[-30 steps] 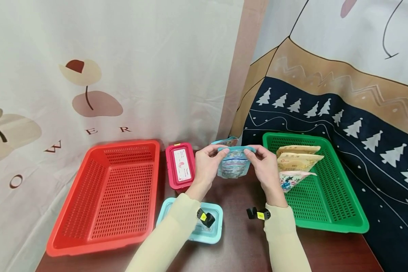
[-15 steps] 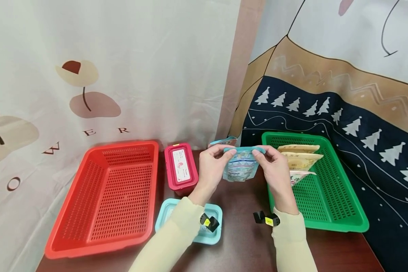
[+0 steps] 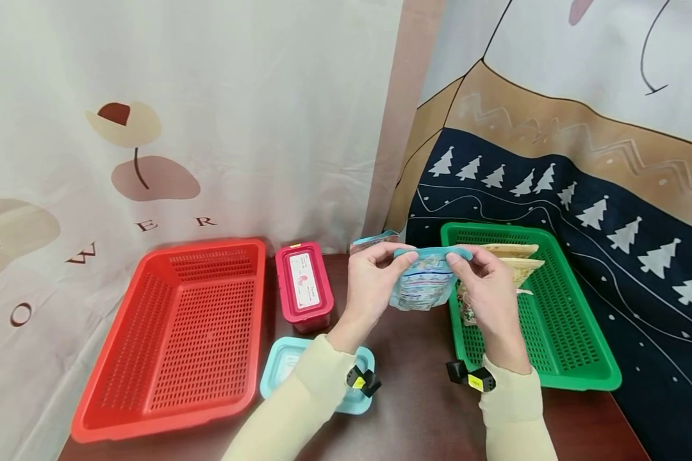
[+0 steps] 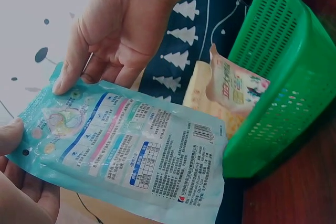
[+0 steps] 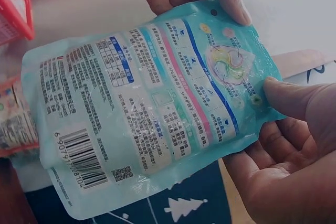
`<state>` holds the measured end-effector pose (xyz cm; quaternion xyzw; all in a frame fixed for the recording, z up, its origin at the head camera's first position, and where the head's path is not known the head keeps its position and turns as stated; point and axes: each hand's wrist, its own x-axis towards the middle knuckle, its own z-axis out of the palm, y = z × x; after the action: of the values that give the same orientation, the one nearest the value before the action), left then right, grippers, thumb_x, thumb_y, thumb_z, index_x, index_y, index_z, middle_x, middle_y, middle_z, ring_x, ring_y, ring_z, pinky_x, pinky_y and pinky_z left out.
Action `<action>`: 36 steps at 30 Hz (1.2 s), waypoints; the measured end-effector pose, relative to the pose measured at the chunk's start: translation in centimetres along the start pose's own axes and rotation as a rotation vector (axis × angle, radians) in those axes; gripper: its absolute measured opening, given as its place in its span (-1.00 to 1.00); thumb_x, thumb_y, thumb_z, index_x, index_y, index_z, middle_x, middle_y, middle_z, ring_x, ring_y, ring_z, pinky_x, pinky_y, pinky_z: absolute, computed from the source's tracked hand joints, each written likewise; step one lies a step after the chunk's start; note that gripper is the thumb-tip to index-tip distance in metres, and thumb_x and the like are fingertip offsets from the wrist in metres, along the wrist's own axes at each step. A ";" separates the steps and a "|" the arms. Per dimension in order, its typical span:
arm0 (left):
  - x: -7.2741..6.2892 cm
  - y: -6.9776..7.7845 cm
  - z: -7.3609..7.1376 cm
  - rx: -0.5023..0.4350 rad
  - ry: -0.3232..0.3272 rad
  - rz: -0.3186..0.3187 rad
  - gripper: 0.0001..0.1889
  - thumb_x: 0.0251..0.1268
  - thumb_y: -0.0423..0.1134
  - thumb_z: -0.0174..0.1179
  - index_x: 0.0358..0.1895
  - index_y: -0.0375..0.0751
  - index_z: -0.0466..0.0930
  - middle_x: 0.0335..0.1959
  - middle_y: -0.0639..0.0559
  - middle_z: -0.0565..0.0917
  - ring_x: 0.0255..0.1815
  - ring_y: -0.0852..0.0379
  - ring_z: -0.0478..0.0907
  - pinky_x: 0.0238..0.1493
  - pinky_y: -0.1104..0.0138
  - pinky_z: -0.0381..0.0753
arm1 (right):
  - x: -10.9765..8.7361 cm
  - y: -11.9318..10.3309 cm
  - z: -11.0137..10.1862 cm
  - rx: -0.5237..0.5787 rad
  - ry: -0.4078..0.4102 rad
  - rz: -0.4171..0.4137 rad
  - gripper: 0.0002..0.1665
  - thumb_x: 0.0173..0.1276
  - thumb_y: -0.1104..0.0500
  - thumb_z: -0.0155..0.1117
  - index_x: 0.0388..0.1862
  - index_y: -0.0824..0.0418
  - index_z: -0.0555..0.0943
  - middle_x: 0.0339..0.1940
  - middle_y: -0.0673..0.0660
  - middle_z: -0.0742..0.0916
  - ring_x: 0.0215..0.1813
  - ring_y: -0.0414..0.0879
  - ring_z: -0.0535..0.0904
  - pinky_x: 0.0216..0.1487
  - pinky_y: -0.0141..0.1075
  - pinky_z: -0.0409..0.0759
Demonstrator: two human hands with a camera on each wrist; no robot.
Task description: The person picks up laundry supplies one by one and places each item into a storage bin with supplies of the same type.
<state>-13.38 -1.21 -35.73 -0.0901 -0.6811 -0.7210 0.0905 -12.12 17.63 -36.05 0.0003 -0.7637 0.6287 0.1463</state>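
A light-blue stand-up pouch (image 3: 423,285) hangs upright between my hands, its printed back facing me. My left hand (image 3: 369,291) pinches one top corner between thumb and fingers. At the other top corner my right hand (image 3: 491,298) pinches it the same way. Coloured stripes and a small table show on the pouch (image 4: 136,150) in the left wrist view. A barcode is near the bottom of the pouch (image 5: 142,108) in the right wrist view. In the head view the pouch is just left of the green basket (image 3: 602,365), which my right hand partly overlaps.
Yellowish packets (image 3: 525,266) and a floral packet (image 3: 466,307) stand in the green basket. A red basket (image 3: 254,358) is at left. Between them are a pink lidded box (image 3: 305,282), a light-blue lidded box (image 3: 277,366) and, behind my left hand, another pouch (image 3: 373,239).
Both hands have moved right with the pouch, bringing it up to the green basket's left edge in the head view. My right hand now covers part of the packets there.
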 end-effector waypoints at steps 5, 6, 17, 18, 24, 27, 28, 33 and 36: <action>-0.2 0.5 0.7 0.007 -0.019 0.025 -0.81 0.34 -0.19 0.44 -0.06 -0.16 0.84 -0.20 0.03 0.81 -0.17 0.10 0.72 -0.10 0.24 0.74 | -0.4 -0.3 -0.9 0.030 0.024 -0.012 -0.70 0.50 0.14 0.36 0.02 0.36 0.70 -0.21 -0.04 0.77 -0.15 -0.13 0.65 -0.08 -0.36 0.60; -0.2 0.5 0.9 0.008 -0.024 0.026 -0.81 0.33 -0.19 0.44 -0.07 -0.15 0.84 -0.21 0.04 0.81 -0.19 0.12 0.72 -0.11 0.25 0.74 | -0.4 -0.4 -1.1 0.039 0.028 -0.016 -0.71 0.49 0.15 0.37 0.00 0.36 0.70 -0.21 -0.03 0.77 -0.16 -0.14 0.65 -0.09 -0.38 0.60; -0.6 1.2 3.5 -0.050 -0.094 0.032 -0.86 0.32 -0.25 0.45 -0.13 -0.20 0.84 -0.27 0.06 0.81 -0.30 0.20 0.71 -0.21 0.29 0.73 | -1.0 -0.5 -4.2 0.027 0.054 -0.026 -0.75 0.48 0.18 0.37 0.01 0.32 0.74 -0.21 -0.02 0.80 -0.19 -0.13 0.68 -0.16 -0.42 0.63; -0.6 1.2 3.7 -0.051 -0.099 0.032 -0.86 0.32 -0.25 0.45 -0.14 -0.19 0.84 -0.27 0.07 0.81 -0.30 0.21 0.71 -0.21 0.30 0.73 | -1.0 -0.5 -4.4 0.027 0.064 -0.023 -0.75 0.48 0.19 0.38 0.01 0.33 0.74 -0.21 -0.02 0.80 -0.19 -0.13 0.67 -0.17 -0.42 0.62; -0.6 1.1 4.9 -0.033 -0.139 0.027 -0.86 0.31 -0.25 0.45 -0.14 -0.18 0.84 -0.28 0.09 0.81 -0.33 0.28 0.72 -0.23 0.32 0.74 | -1.6 -0.3 -5.8 0.071 0.117 -0.008 -0.78 0.42 0.28 0.42 -0.03 0.37 0.73 -0.23 0.01 0.79 -0.18 -0.10 0.60 -0.19 -0.45 0.58; -0.6 1.0 5.5 -0.011 -0.159 0.022 -0.86 0.30 -0.23 0.46 -0.13 -0.17 0.84 -0.27 0.12 0.82 -0.32 0.32 0.71 -0.24 0.35 0.73 | -1.9 0.0 -6.5 0.067 0.122 -0.020 -0.76 0.42 0.30 0.40 0.00 0.41 0.71 -0.16 0.03 0.79 -0.17 -0.10 0.61 -0.17 -0.47 0.59; -0.6 1.0 5.7 -0.004 -0.164 0.021 -0.85 0.30 -0.23 0.46 -0.13 -0.17 0.84 -0.27 0.13 0.82 -0.32 0.33 0.70 -0.25 0.35 0.73 | -2.0 0.1 -6.7 0.067 0.122 -0.020 -0.76 0.42 0.31 0.40 0.00 0.41 0.71 -0.15 0.03 0.79 -0.17 -0.11 0.61 -0.16 -0.47 0.59; -0.6 0.9 6.7 0.014 -0.192 0.003 -0.84 0.30 -0.22 0.46 -0.12 -0.16 0.85 -0.27 0.16 0.82 -0.28 0.37 0.67 -0.26 0.39 0.71 | -2.3 0.6 -7.8 0.042 0.154 -0.012 -0.79 0.42 0.32 0.40 -0.03 0.40 0.72 -0.23 -0.01 0.80 -0.21 -0.15 0.63 -0.16 -0.50 0.58; -0.7 0.9 7.4 0.023 -0.210 0.004 -0.83 0.31 -0.22 0.46 -0.11 -0.17 0.85 -0.25 0.14 0.83 -0.25 0.40 0.64 -0.27 0.41 0.70 | -2.3 0.7 -8.5 0.026 0.179 0.004 -0.80 0.41 0.31 0.41 -0.05 0.40 0.72 -0.28 -0.01 0.80 -0.24 -0.15 0.62 -0.19 -0.49 0.56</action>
<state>-12.42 6.12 -34.67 -0.1655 -0.6949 -0.6995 0.0211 -8.13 25.51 -35.87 -0.0557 -0.7395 0.6362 0.2127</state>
